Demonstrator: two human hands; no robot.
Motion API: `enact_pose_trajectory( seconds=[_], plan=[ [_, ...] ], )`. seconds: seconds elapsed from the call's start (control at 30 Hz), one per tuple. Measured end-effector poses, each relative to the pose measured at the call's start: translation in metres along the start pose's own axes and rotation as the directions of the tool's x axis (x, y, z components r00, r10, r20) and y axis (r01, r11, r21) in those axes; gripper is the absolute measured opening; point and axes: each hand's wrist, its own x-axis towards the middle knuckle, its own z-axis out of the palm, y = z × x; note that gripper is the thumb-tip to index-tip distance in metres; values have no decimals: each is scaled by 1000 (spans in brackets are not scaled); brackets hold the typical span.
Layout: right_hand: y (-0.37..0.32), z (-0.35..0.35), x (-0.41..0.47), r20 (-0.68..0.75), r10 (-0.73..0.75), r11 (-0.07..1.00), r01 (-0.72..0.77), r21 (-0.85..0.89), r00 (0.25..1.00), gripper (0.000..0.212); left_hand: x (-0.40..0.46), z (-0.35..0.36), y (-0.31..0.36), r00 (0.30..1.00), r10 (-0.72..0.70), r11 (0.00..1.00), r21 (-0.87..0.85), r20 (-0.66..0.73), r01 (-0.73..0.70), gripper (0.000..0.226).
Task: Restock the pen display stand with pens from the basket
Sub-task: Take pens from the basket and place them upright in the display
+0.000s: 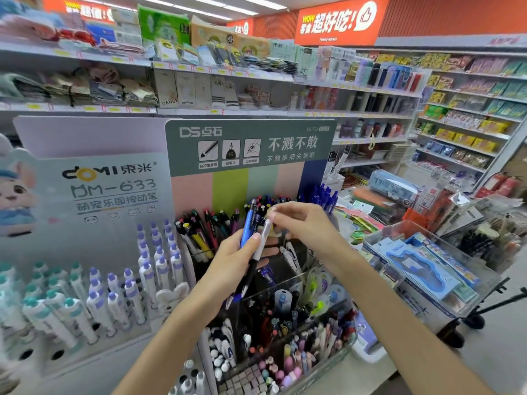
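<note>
A person stands in a shop in front of a pen stand (pixel 285 332). The left hand (pixel 231 260) is curled round two pens and holds them up over the stand. One is a blue pen (pixel 247 223), and its top sticks up above the thumb. The other is a white and black pen (pixel 258 252), which leans a little, with its tip pointing down past the palm. The right hand (pixel 302 223) reaches across from the right, and its fingertips (pixel 273 213) pinch the top end of the white and black pen. So both hands touch that pen at once. The pen stand is made of clear boxes, one behind the other, and each is packed with pens standing up with their caps on top. The back boxes hold dark pens (pixel 205 232) and a bunch of blue pens (pixel 322 195). The front boxes hold pale pink and white ones (pixel 293 357). A green sign (pixel 248 143) with white letters stands behind the boxes. To the left is a grey rack (pixel 85 295) with rows of white pens with purple and green caps. To the right is a clear bin (pixel 422 266) with blue packs in it. Long shelves (pixel 199 89) full of goods run along the back. I cannot see a basket of pens.
</note>
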Motion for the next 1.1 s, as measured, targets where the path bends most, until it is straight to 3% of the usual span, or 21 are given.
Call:
enact_pose_trajectory(
  seconds=[0.07,0.13,0.23,0.3,0.4,0.6,0.63,0.73,0.8,0.93,1.03,1.1],
  plan=[
    [-7,-3,2,-68,36,974,-20,224,997,10,-5,-9,5,997,52,998,33,-59,-50,22],
    [-11,-4,6,-226,4,955,63,290,974,12,-12,-21,11,985,101,993,75,-137,-92,18],
    [-14,6,11,-409,-172,966,235,108,896,12,-22,-37,17,964,133,983,156,-230,-99,15],
    [-13,15,15,-428,-305,948,314,-53,851,12,-29,-43,19,965,88,987,151,-245,-52,15],
    [-11,32,21,-365,-407,911,343,-231,837,13,-36,-48,16,974,5,995,98,-224,17,17],
    [4,45,35,-217,-347,878,234,-419,913,13,-40,-55,18,969,-159,978,-164,-188,128,25],
    [4,43,37,-174,-372,831,243,-501,912,14,-42,-56,20,971,-172,969,-207,-163,137,28],
    [-2,40,41,40,-419,489,263,-831,907,21,-46,-57,21,975,-193,954,-251,-108,161,35],
    [-6,36,45,79,-363,427,241,-872,928,26,-45,-55,22,976,-191,955,-249,-103,161,36],
    [-5,31,44,23,-327,456,179,-872,945,34,-40,-44,23,977,-170,954,-271,-129,130,28],
    [-12,37,24,-73,-356,727,227,-648,932,30,-36,-38,21,982,-114,979,-185,-148,85,24],
    [-22,40,9,-10,-205,904,185,-385,979,27,-32,-35,15,990,-60,993,-108,-130,46,21]
  ],
)
